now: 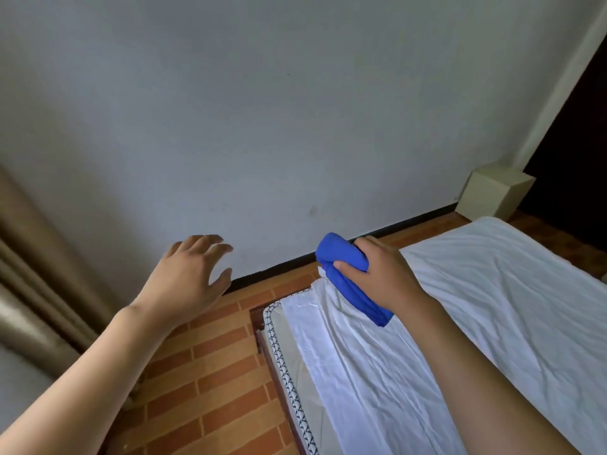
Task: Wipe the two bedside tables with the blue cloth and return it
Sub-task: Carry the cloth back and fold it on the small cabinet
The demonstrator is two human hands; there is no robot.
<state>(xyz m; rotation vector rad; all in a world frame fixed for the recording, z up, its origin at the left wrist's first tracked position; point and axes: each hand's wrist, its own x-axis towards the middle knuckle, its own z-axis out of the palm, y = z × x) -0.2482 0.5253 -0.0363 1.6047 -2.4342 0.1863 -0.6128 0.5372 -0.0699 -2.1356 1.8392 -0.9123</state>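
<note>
1 right hand [382, 274]: fingers and thumb curled round 1 bunched blue cloth [348, 277], held in the air above the near-left corner of the bed [492, 307]; the cloth's tail hangs down toward the white sheet, contact uncertain.
1 left hand [190, 274]: raised over the brick-pattern floor [213, 372], fingers spread and relaxed, holding nothing.
1 pale wall [262, 110], far.
1 beige curtain [29, 274], left.
1 cream box-like unit [492, 192], far right, possibly a bedside table.

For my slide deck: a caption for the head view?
Right hand grips the blue cloth above the bed; left hand open.
</note>
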